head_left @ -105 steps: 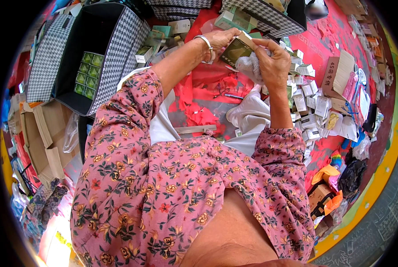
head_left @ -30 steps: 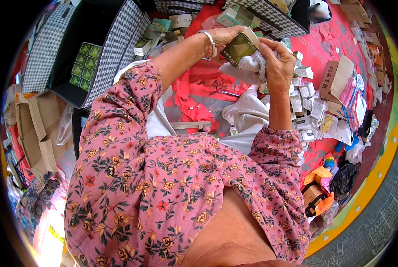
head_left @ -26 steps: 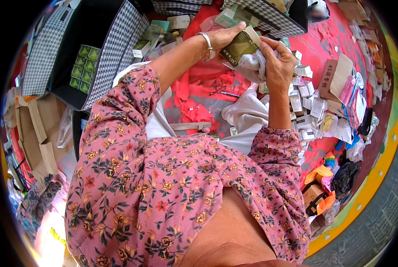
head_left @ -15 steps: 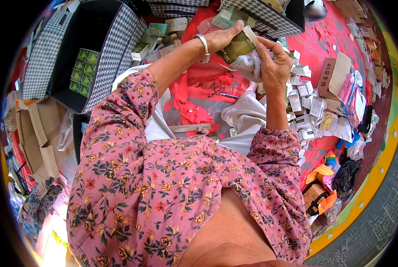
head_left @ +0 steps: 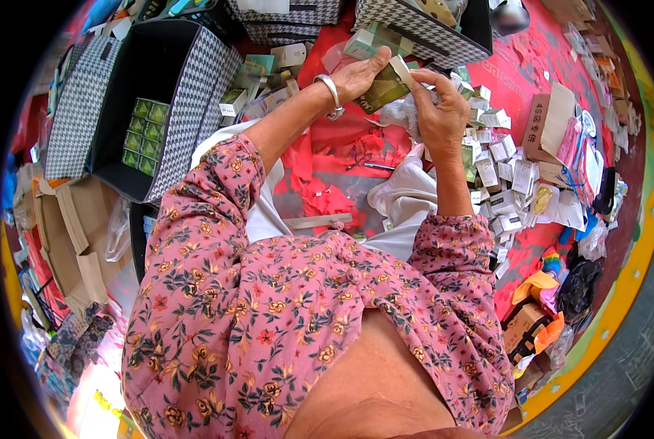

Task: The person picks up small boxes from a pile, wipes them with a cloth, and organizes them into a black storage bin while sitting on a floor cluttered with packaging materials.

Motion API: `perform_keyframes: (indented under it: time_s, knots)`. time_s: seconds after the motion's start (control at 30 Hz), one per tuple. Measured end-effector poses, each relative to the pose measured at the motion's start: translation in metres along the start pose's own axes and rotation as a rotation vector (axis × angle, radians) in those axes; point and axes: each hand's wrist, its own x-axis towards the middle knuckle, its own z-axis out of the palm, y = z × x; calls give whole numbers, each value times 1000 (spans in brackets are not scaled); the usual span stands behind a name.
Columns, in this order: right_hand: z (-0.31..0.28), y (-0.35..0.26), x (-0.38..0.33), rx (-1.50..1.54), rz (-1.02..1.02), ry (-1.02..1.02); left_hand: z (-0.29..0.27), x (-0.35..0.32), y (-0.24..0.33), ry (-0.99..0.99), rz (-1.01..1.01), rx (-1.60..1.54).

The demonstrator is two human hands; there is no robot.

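Observation:
My left hand, with a silver bangle at the wrist, is closed on one side of a small dark green carton. A pale flap stands up at the carton's upper right edge. Against that flap are the thumb and bent fingers of my right hand. A grey cloth is bunched in this hand and hangs beside the carton. Both hands are held out in front of me, above the red floor covering. What is inside the carton cannot be seen.
At the left, a houndstooth storage bin holds several green boxes. Another houndstooth bin stands beyond my hands. Many small white boxes lie heaped at the right, near an opened brown carton. A pen lies between my legs.
The green carton has turned and tilted between my hands, so its printed face shows less. My right hand has shifted slightly left, closer to the flap. The whole view has moved a little.

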Motion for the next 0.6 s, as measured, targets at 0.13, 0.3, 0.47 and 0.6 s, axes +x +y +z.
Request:
perform_keyframes:
  time_s: [0.13, 0.3, 0.47, 0.6]
  knots:
    - [-4, -11, 1, -101, 93, -52, 2, -4, 5, -34, 75, -30]
    - [3, -8, 1, -108, -24, -32, 3, -3, 4, 8, 12, -73]
    - [3, -6, -1, -143, -102, -17, 1, -4, 10, 34, -163, -102]
    - [7, -6, -4, -182, -119, -17, 7, -3, 6, -53, -107, -428]
